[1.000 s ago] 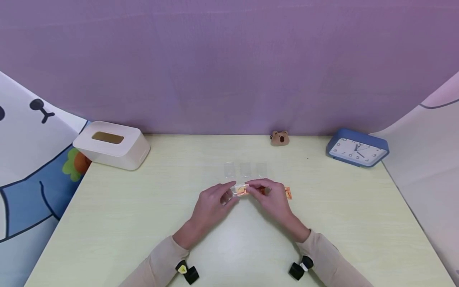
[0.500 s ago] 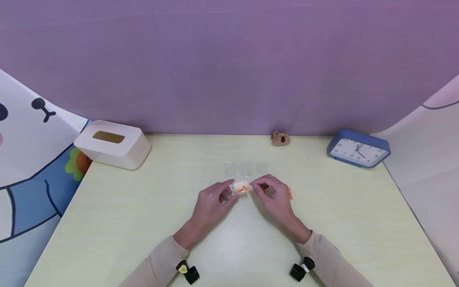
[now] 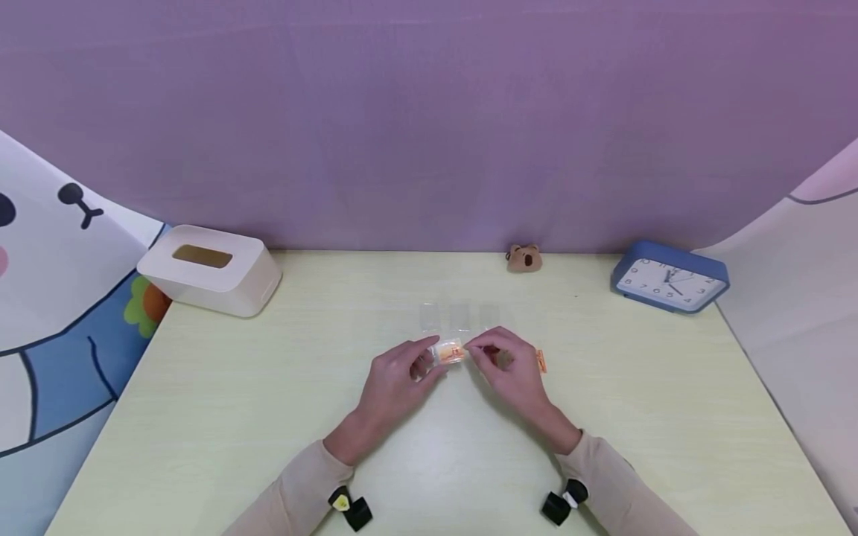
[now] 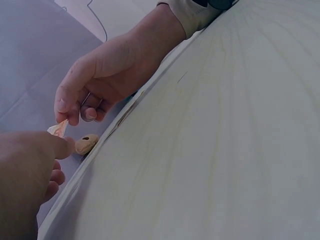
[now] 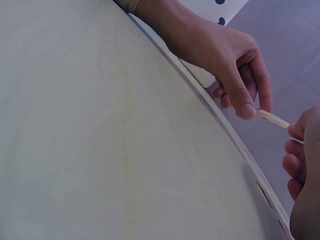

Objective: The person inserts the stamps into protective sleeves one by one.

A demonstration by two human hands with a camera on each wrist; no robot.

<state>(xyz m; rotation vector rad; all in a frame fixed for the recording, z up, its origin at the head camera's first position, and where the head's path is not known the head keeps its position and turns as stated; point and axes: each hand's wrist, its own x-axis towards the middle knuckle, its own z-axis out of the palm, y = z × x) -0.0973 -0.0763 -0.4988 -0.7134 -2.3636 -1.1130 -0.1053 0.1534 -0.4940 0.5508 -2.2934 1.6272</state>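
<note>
In the head view, a small orange-and-white packet (image 3: 450,352) is held off the table between the two hands, with clear plastic around it. The left hand (image 3: 397,381) grips its left end between thumb and fingers. Thumb and index finger of the right hand (image 3: 515,372) pinch the right end. Both wrist views show the packet (image 5: 272,118) stretched between the fingertips. Another orange packet (image 3: 541,361) lies partly hidden behind the right hand. Beyond the hands, 3 flat clear plastic sleeves (image 3: 459,317) lie in a row.
A white tissue box (image 3: 211,272) stands at the table's back left corner. At the back edge sits a small brown bear-head figure (image 3: 523,258). The blue clock (image 3: 670,277) occupies the back right corner. A purple backdrop (image 3: 429,134) rises behind the table (image 3: 429,461).
The right hand first shifted slightly right, then came back a little left to the packet's end. More of the packet's orange print now shows between the hands. The left hand barely moved.
</note>
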